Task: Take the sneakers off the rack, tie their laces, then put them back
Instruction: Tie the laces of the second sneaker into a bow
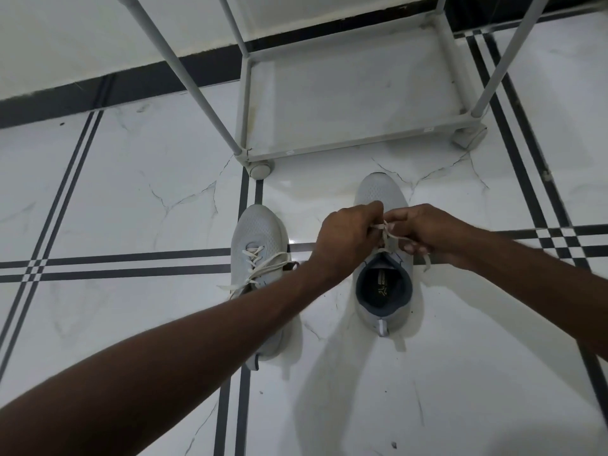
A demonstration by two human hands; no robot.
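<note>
Sneakers on floor, frame centre – right sneaker [381,258] mid-tying | left hand [348,238] and right hand [427,235] both pinching laces [385,230] | next we cinch, then tie left sneaker [260,258] – rack [355,139] waits above.

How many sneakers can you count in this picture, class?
2. One sneaker lies on the floor left, laces loose; the other sneaker sits right, under both hands. None visible on the rack.
</note>
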